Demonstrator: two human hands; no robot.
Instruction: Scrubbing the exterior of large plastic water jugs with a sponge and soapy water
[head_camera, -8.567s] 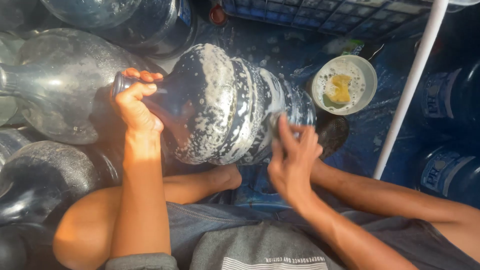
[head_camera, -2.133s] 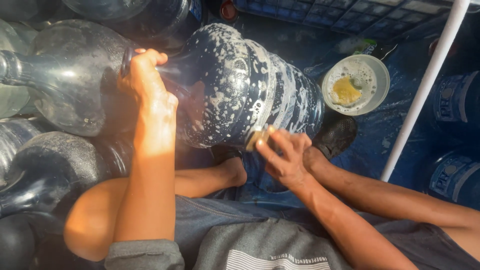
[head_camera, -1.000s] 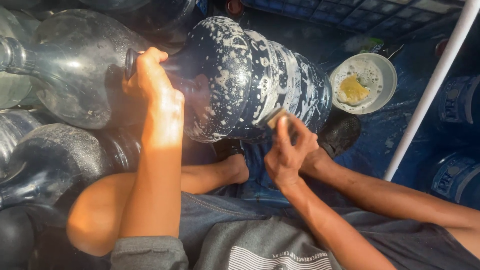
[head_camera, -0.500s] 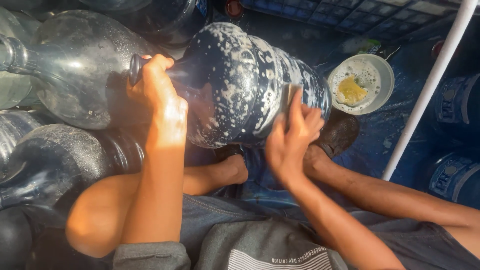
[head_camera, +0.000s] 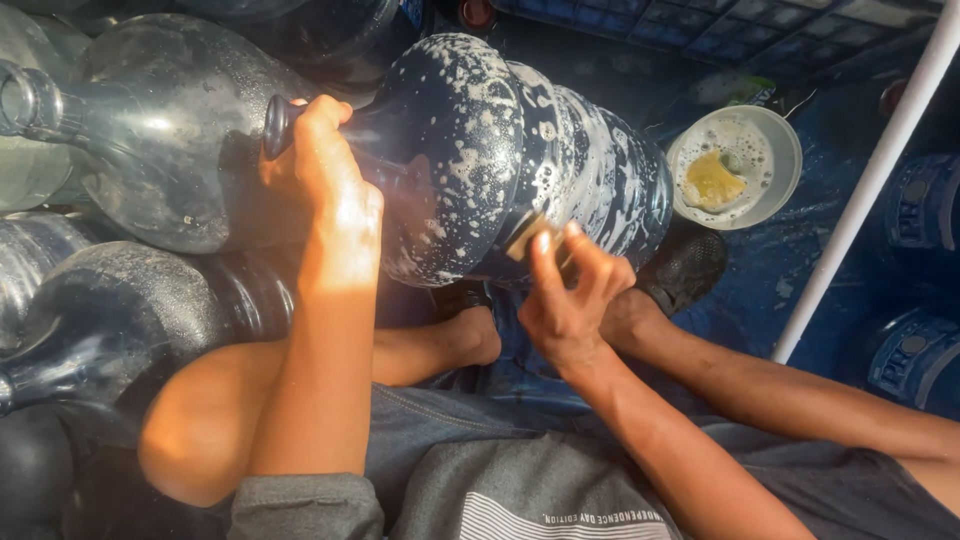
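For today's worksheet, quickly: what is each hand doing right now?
Left hand: closed around the soapy jug's neck.
Right hand: closed on a small sponge against the jug.

- One soapy water jug (head_camera: 520, 160), lying on its side at the centre, flecked with white foam.
- One sponge (head_camera: 527, 243), just below that jug's middle, at 6 o'clock from it.
- Two hands: the left hand (head_camera: 320, 175) at 9 o'clock of the jug, the right hand (head_camera: 570, 300) at 6 o'clock.
- At least four empty clear jugs (head_camera: 150, 150), stacked from 8 to 11 o'clock; more may lie in the dark corner, count uncertain.
- One white bowl (head_camera: 780, 150) at 2 o'clock, holding one yellow lump (head_camera: 712, 180) in foam.
- One white pole (head_camera: 870, 180), slanting at 3 o'clock.
- Two blue capped jugs (head_camera: 920, 350) at 3 to 4 o'clock.
- One dark shoe (head_camera: 690, 265) at 4 o'clock of the soapy jug.
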